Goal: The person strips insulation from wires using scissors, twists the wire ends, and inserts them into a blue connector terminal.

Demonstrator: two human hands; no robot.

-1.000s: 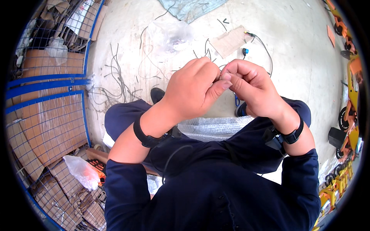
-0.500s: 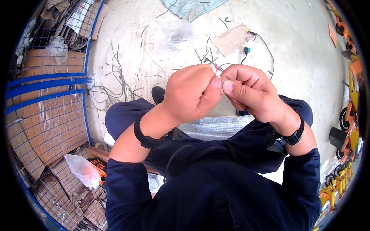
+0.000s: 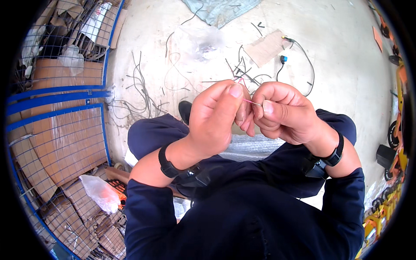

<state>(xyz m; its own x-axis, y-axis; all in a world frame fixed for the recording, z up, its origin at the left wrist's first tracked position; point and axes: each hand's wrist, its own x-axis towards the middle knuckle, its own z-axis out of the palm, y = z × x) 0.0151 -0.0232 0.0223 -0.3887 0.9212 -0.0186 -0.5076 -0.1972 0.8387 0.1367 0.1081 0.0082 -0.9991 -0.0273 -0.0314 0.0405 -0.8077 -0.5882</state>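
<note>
- Thin red wire [image 3: 249, 102]: strung between the two hands, above the floor [image 3: 342, 78].
- Far left: a blue mesh cage [image 3: 54, 94], cardboard [image 3: 69, 147] behind its bars; a clear plastic bag [image 3: 99, 193] lies near its lower part.
- Next, long dark cables [image 3: 141, 86] straggle over the floor toward the left knee.
- Clear plastic sheet [image 3: 201, 41] on the floor farther out, a blue cloth [image 3: 222, 12] beyond it.
- Left grip [image 3: 219, 115]: thumb and fingers pinched on the wire.
- Short black cable pieces [image 3: 240, 68] just past the hands, which partly hide them; bubble wrap [image 3: 248, 149] below.
- Torn brown cardboard piece [image 3: 265, 47].
- Right grip [image 3: 284, 110]: thumb and forefinger closed on the wire's pale end.
- Blue-capped connector [image 3: 283, 59], a curved black cable around it.
- Far right: yellow-and-orange frames [image 3: 373, 224].
</note>
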